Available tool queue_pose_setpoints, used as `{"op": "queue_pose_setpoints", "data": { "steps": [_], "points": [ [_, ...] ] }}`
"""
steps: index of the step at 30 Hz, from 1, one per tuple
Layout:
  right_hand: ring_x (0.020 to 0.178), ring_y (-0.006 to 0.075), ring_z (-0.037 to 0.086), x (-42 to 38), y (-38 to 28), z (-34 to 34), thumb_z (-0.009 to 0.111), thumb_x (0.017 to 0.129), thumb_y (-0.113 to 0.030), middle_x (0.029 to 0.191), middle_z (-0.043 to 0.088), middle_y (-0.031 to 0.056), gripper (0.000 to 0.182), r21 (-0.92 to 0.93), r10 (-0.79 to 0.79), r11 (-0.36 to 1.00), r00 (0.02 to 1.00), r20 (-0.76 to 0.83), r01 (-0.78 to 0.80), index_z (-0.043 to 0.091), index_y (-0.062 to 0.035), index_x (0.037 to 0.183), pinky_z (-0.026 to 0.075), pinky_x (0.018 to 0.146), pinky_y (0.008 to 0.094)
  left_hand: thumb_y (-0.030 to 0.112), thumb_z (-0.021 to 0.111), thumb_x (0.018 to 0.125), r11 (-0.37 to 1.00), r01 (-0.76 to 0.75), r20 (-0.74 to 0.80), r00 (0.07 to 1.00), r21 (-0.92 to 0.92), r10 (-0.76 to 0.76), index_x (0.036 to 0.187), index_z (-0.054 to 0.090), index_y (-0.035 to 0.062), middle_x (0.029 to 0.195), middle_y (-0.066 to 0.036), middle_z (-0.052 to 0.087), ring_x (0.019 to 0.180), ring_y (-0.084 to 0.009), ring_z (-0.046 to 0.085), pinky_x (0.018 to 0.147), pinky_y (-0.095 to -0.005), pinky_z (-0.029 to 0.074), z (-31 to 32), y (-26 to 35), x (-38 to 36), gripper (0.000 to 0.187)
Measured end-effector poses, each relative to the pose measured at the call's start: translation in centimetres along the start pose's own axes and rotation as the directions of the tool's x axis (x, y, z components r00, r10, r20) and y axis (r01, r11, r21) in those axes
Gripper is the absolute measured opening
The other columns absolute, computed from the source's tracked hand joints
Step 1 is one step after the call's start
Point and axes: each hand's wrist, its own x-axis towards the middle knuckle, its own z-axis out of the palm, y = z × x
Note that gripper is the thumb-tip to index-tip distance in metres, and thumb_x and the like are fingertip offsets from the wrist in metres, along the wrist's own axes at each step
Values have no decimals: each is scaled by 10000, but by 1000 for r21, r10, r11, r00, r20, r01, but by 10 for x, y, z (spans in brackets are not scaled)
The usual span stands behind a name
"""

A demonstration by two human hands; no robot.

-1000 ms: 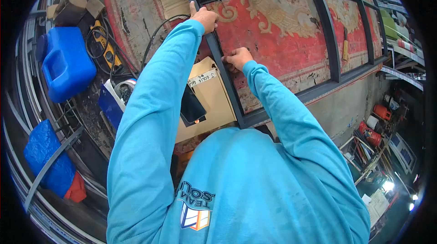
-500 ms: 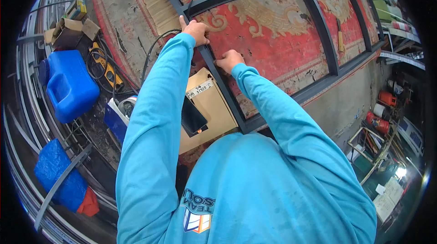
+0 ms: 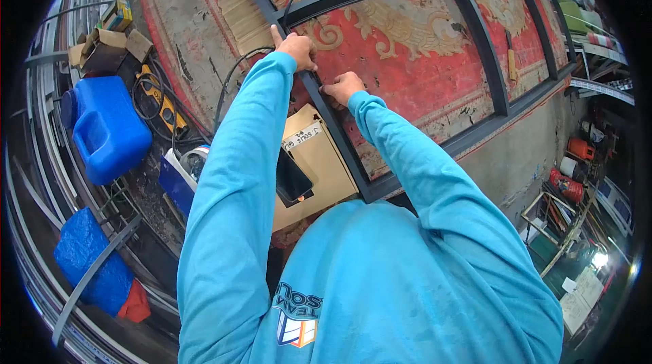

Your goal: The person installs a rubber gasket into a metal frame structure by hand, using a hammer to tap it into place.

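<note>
A dark grey metal frame (image 3: 343,143) with crossbars lies over a red patterned carpet (image 3: 421,85). My left hand (image 3: 295,49) rests on the frame's near side bar, with the index finger stretched along it and the thumb apart. To its right, my right hand (image 3: 343,88) is at the inner edge of the same bar, its fingers bent together; anything between them is too small to make out. Beside the bar, below my hands, lie a tan folder (image 3: 326,164) with handwriting on a label and a black phone (image 3: 293,177).
At the left are a blue jug (image 3: 109,130), a yellow tool (image 3: 161,102), an open cardboard box (image 3: 102,50) and a blue tarp (image 3: 92,255). Black cable (image 3: 227,89) runs over the carpet. A wooden-handled tool (image 3: 511,64) lies inside the frame. Long metal profiles line the left.
The whole view has shifted slightly. Both hands stay at the same bar, with only a slight change in the right fingers.
</note>
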Motion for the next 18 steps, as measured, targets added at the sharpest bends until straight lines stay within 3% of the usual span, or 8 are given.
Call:
{"op": "queue_pose_setpoints", "data": {
  "steps": [1,3,4,7,10,13,17,18],
  "points": [
    [640,209,708,-1,0,3,774,777,-279,756,723,133,320,1,5,1000,1000,6,-5,728,24,869,582,636,333,339,790,742,1000,0,-22,1000,12,0,889,765,190,930,-15,723,1120,-270,607,1013,-793,-78,2,0,0,211],
    [672,215,715,0,-3,3,765,772,-302,764,727,126,328,-314,-193,937,976,-97,154,732,10,867,580,669,340,320,787,749,1000,7,0,1000,-4,-7,904,767,198,954,-24,720,1145,-276,584,1028,-780,-91,3,2,-2,197],
    [672,215,715,4,-6,-4,765,772,-302,764,727,126,328,-317,-201,935,974,-106,158,732,10,867,580,669,340,300,783,757,1000,17,8,1000,-19,-17,918,768,207,978,-34,718,1169,-282,561,1042,-768,-103,-1,3,0,187],
    [699,225,720,6,-9,-8,760,765,-318,779,731,127,331,-82,20,997,994,110,-11,739,-9,881,575,694,352,272,783,762,998,39,30,999,-50,-37,920,768,217,1003,-42,720,1184,-292,549,1049,-762,-117,-3,5,0,169],
    [680,220,716,7,0,5,748,778,-313,769,728,123,321,-142,-122,984,990,-70,111,734,-4,862,573,665,351,244,788,753,998,51,10,999,-21,-51,907,761,212,993,-36,730,1166,-290,580,1040,-769,-111,1,4,2,160],
    [702,229,719,13,-4,-3,735,793,-330,774,729,130,342,2,-4,1000,996,88,3,731,4,864,571,698,357,242,782,742,1000,15,19,1000,-9,-14,933,738,151,967,-43,726,1102,-289,624,1000,-812,-54,-2,4,4,216],
    [727,247,721,2,-14,0,727,806,-361,787,731,142,381,-20,22,1000,1000,7,-21,732,12,885,565,742,363,201,791,736,1000,20,24,1000,-20,-20,916,736,151,942,-50,731,1080,-290,642,977,-822,-83,18,-7,22,194],
    [737,253,721,4,-17,1,720,810,-379,790,730,149,407,-110,-25,994,999,-27,22,731,19,894,563,759,363,179,793,734,999,23,18,1000,-41,-22,916,734,137,946,-73,732,1059,-307,652,1038,-774,3,18,-7,22,195]
  ]
}}
